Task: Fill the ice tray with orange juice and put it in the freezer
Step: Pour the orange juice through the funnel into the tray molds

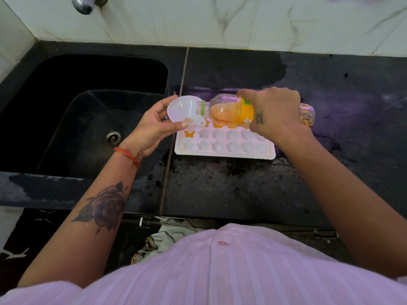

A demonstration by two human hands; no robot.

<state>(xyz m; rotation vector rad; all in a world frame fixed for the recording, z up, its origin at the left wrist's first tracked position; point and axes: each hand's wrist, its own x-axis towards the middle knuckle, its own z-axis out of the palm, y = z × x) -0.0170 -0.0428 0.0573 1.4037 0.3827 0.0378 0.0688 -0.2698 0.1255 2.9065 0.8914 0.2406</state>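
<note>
Right hand (pixel 275 111) grips the tipped juice bottle (pixel 229 112); left hand (pixel 152 126) pinches the funnel (pixel 182 110) over the ice tray (pixel 224 154).

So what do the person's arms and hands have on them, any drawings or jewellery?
Both arms are bare, with no sleeves reaching the forearms. The left wrist wears a thin orange-red thread bracelet, and the left forearm has a big dark rose tattoo. The right hand has a small dark tattoo on its back. No rings or watch show. The left hand itself has no markings in view.
</note>
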